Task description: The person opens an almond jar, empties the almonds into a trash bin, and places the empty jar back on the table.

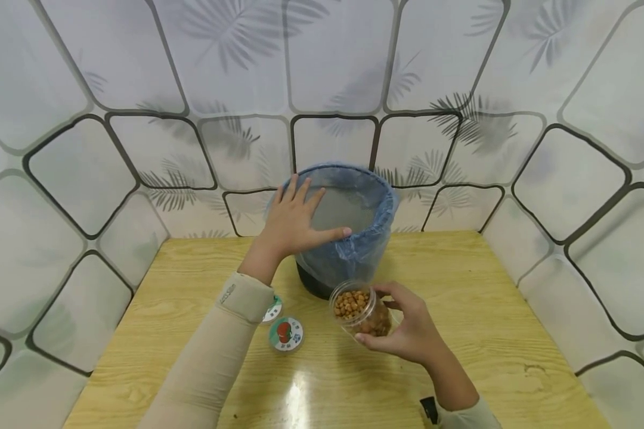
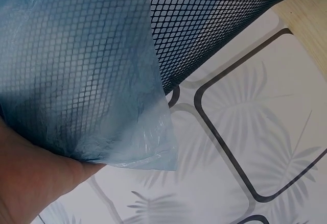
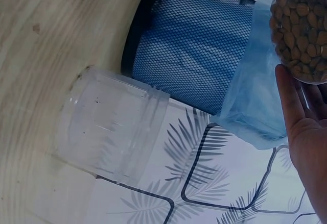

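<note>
My right hand (image 1: 408, 328) grips a clear plastic jar (image 1: 375, 322) of brown nuts, which look like almonds through its base in the right wrist view. The jar is lidless and tilted, its mouth toward the bin's near side. My left hand (image 1: 295, 223) is spread over the left side of a black mesh bin (image 2: 204, 25) lined with a blue plastic bag (image 1: 378, 223). Its thumb lies at the bag-covered front rim. In the left wrist view, part of that hand (image 2: 36, 178) shows beside the bag's hanging edge.
Two round printed lids, a nearer lid (image 1: 286, 333) and a partly covered lid (image 1: 273, 310), lie beside the left sleeve. An empty clear jar (image 3: 112, 127) stands near the bin in the right wrist view. Patterned cloth (image 1: 333, 77) surrounds the wooden table (image 1: 166, 310).
</note>
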Demonstrator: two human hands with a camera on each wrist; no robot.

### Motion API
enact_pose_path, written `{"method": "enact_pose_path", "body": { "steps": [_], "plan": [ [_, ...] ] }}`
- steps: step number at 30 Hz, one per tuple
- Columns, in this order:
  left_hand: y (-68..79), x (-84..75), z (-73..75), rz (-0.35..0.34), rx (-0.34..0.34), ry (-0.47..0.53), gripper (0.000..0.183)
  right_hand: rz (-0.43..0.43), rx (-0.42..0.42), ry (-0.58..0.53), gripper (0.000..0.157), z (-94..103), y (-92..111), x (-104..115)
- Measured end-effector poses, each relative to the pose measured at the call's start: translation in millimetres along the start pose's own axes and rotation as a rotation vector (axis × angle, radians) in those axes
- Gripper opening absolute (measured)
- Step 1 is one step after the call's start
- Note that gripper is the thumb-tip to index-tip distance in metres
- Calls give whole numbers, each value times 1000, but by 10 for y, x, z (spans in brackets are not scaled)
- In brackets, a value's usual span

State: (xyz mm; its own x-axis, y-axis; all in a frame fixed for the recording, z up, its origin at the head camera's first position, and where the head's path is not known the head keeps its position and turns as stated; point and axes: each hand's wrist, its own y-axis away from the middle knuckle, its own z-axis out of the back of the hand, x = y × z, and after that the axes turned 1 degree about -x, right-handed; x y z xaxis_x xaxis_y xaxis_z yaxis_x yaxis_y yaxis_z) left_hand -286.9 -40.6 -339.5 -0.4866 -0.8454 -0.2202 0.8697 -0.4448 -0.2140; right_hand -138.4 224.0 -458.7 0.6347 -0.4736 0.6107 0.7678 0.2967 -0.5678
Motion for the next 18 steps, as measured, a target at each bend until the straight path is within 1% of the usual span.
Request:
{"method": "enact_pose_path", "body": {
  "steps": [8, 13, 18],
  "plan": [
    [6, 0, -23, -2, -6, 8, 114, -6, -10, -20, 77, 75, -68, 36],
    [18, -10, -11, 9, 5, 9, 113, 7, -29, -39, 76, 95, -103, 44],
    [24, -7, -3, 9, -9, 10, 113, 38, -46, -62, 74, 119, -146, 50]
  ]
}}
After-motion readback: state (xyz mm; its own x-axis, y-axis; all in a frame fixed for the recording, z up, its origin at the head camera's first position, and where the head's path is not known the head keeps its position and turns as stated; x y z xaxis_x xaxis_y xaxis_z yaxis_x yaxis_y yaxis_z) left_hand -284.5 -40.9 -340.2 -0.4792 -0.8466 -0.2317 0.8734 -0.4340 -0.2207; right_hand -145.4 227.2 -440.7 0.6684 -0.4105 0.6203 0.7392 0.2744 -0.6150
